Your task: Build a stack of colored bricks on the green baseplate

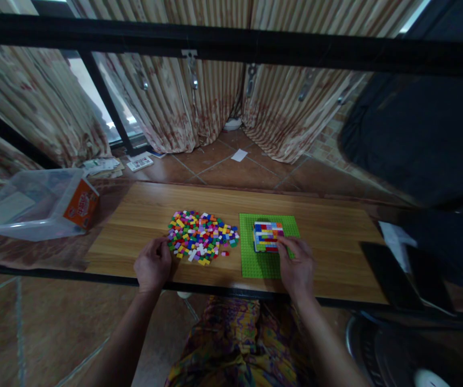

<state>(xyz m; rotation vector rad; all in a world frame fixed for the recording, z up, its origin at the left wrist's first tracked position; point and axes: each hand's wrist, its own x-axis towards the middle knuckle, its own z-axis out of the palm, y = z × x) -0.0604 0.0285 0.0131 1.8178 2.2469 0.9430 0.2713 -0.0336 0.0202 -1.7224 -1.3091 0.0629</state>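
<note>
A loose pile of small multicoloured bricks (199,235) lies on the wooden table. To its right is a green baseplate (251,266) bearing a block built of coloured bricks (267,236) in rows. My left hand (153,263) is at the pile's left edge, fingers drawn together; whatever they hold, if anything, is too small to make out. My right hand (297,262) reaches over the baseplate's right side. Its thumb and forefinger are pinched at the built block's right edge, and what is between them cannot be made out.
A clear plastic box (38,215) with an orange label stands left of the wooden table (336,236). Dark flat objects (390,274) and a white bag or paper (395,244) lie at the right. A black bar (223,45) crosses above, before the curtains.
</note>
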